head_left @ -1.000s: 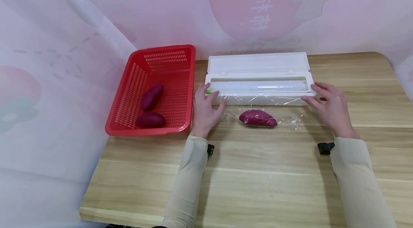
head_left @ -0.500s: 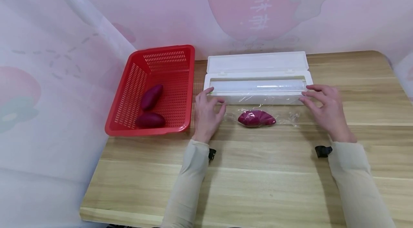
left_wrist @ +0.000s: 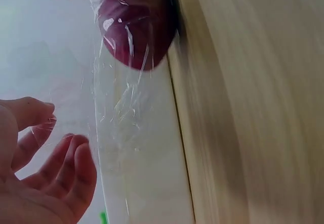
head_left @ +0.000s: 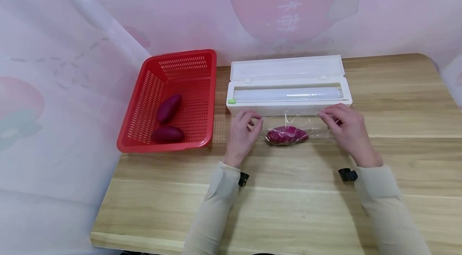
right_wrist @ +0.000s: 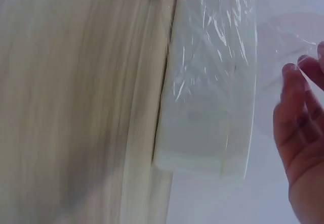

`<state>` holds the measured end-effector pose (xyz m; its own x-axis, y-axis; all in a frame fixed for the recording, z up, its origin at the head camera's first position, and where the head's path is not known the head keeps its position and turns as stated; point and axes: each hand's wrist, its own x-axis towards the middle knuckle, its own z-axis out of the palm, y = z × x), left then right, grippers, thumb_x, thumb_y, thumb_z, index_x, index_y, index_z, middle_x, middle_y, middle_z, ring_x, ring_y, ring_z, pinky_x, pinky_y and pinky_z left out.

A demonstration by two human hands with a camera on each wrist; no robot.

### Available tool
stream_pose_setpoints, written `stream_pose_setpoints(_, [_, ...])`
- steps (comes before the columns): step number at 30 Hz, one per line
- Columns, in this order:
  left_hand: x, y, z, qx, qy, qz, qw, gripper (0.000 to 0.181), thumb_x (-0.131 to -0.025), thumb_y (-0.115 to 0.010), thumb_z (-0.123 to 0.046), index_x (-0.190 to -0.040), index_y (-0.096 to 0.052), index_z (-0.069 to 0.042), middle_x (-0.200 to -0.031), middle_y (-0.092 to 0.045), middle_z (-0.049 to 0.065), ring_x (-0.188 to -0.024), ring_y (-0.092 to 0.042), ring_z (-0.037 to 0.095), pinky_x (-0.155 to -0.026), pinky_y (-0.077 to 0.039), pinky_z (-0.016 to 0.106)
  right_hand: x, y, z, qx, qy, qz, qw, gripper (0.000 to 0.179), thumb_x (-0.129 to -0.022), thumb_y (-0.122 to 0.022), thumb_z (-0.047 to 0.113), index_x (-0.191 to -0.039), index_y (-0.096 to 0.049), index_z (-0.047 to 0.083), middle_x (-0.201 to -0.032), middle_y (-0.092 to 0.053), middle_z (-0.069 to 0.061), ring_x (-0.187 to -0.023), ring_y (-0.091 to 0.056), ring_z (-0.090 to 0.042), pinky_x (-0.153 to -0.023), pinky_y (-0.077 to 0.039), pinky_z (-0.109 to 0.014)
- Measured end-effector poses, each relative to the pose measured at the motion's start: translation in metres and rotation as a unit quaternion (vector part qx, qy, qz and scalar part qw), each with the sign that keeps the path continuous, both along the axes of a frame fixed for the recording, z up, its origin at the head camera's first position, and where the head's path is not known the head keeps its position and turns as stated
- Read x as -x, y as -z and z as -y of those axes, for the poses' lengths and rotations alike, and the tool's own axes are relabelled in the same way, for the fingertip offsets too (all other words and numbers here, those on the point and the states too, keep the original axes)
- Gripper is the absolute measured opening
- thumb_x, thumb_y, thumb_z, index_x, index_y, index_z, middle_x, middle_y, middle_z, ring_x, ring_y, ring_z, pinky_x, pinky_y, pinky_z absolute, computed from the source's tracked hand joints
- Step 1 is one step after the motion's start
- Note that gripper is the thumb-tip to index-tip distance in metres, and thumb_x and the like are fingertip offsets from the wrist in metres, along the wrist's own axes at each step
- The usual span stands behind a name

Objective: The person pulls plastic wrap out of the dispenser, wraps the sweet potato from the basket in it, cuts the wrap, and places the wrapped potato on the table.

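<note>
A purple sweet potato (head_left: pixel 286 136) lies on the table under clear cling film (head_left: pixel 313 126), in front of the white dispenser box. My left hand (head_left: pixel 242 136) pinches the film's left edge between thumb and forefinger; the left wrist view shows this hand (left_wrist: pixel 48 171) with film stretched at its fingertips. On the opposite side, my right hand (head_left: pixel 348 134) pinches the film's other corner, thumb against fingers. Film creases shine over the potato (left_wrist: pixel 135 34) in the left wrist view. The film sheet (right_wrist: pixel 210 47) crosses in front of the box in the right wrist view.
Behind the hands stands the white cling film box (head_left: pixel 288 109), lid (head_left: pixel 286 70) raised, with a film roll (head_left: pixel 267 94) inside and a green slider (head_left: pixel 232 101) at its left. The red basket (head_left: pixel 124 144) on the left holds two purple sweet potatoes (head_left: pixel 169 109).
Both hands have come away from the box's front corners toward me and closer together, bringing the film's edge over the sweet potato. The box and basket stay in place.
</note>
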<state>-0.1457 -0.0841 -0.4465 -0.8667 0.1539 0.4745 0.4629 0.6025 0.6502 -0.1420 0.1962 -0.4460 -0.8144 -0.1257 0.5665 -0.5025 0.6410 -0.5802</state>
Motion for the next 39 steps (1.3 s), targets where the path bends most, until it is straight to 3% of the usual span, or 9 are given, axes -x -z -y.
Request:
stream_pose_setpoints(4, [-0.003,0.000,-0.008,-0.035,0.043,0.025,0.9982,0.010,-0.088,-0.067,-0.007,-0.096,-0.067,-0.001,-0.099,-0.062,0.010,-0.081,-0.065,0.018,-0.068,-0.055,0.018,-0.002,0.001,0.012,0.024,-0.032,0.004,0.9992,0.004,-0.084,-0.070,-0.002,-0.088,-0.071,0.000,-0.081,-0.067,-0.008,-0.065,-0.055,0.000,-0.062,-0.044,-0.005])
stream_pose_setpoints(11, [-0.014,0.006,-0.025,0.007,0.128,0.018,0.9916,0.012,-0.087,-0.068,-0.007,-0.098,-0.066,-0.003,-0.108,-0.062,0.012,-0.096,-0.064,0.019,-0.084,-0.053,0.020,-0.007,0.001,0.034,0.026,-0.086,-0.034,0.9954,0.013,-0.079,-0.071,-0.008,-0.090,-0.071,-0.001,-0.085,-0.070,-0.010,-0.076,-0.062,-0.014,-0.074,-0.046,-0.007])
stream_pose_setpoints(19, [-0.018,0.007,-0.029,0.060,0.165,0.000,0.9845,0.020,-0.084,-0.072,-0.010,-0.103,-0.069,-0.004,-0.114,-0.061,0.013,-0.107,-0.060,0.020,-0.097,-0.047,0.022,-0.013,0.005,0.046,0.009,-0.121,-0.030,0.9922,0.012,-0.079,-0.072,-0.006,-0.089,-0.072,0.000,-0.093,-0.066,-0.010,-0.082,-0.061,-0.019,-0.076,-0.044,-0.010])
stream_pose_setpoints(24, [-0.017,0.006,-0.028,0.095,0.186,0.024,0.9776,0.030,-0.084,-0.071,-0.011,-0.114,-0.068,-0.004,-0.122,-0.059,0.012,-0.117,-0.054,0.022,-0.106,-0.042,0.028,-0.014,0.009,0.049,0.014,-0.159,-0.023,0.9869,0.012,-0.078,-0.072,-0.007,-0.088,-0.072,-0.001,-0.100,-0.061,-0.014,-0.087,-0.057,-0.021,-0.075,-0.043,-0.015])
stream_pose_setpoints(32, [-0.014,0.002,-0.030,0.147,0.192,0.094,0.9658,0.030,-0.085,-0.072,-0.011,-0.114,-0.068,-0.005,-0.127,-0.057,0.008,-0.123,-0.049,0.021,-0.109,-0.038,0.030,-0.017,0.011,0.049,-0.001,-0.198,0.009,0.9801,0.022,-0.078,-0.069,-0.009,-0.098,-0.074,-0.002,-0.099,-0.062,-0.011,-0.088,-0.056,-0.018,-0.072,-0.043,-0.017])
stream_pose_setpoints(35, [-0.011,0.000,-0.034,0.150,0.174,0.108,0.9672,0.026,-0.085,-0.072,-0.010,-0.110,-0.069,-0.004,-0.123,-0.060,0.007,-0.118,-0.052,0.021,-0.106,-0.041,0.029,-0.017,0.012,0.050,-0.013,-0.216,0.001,0.9764,0.025,-0.076,-0.071,-0.010,-0.099,-0.074,-0.001,-0.099,-0.066,-0.010,-0.089,-0.062,-0.021,-0.079,-0.048,-0.018])
stream_pose_setpoints(39, [-0.007,-0.001,-0.040,0.144,0.138,0.114,0.9733,0.030,-0.084,-0.071,-0.006,-0.114,-0.065,-0.004,-0.114,-0.067,0.007,-0.110,-0.059,0.021,-0.100,-0.046,0.031,-0.017,0.014,0.051,-0.044,-0.218,-0.019,0.9748,0.024,-0.073,-0.074,-0.007,-0.096,-0.075,0.001,-0.098,-0.069,-0.010,-0.092,-0.064,-0.023,-0.083,-0.052,-0.028])
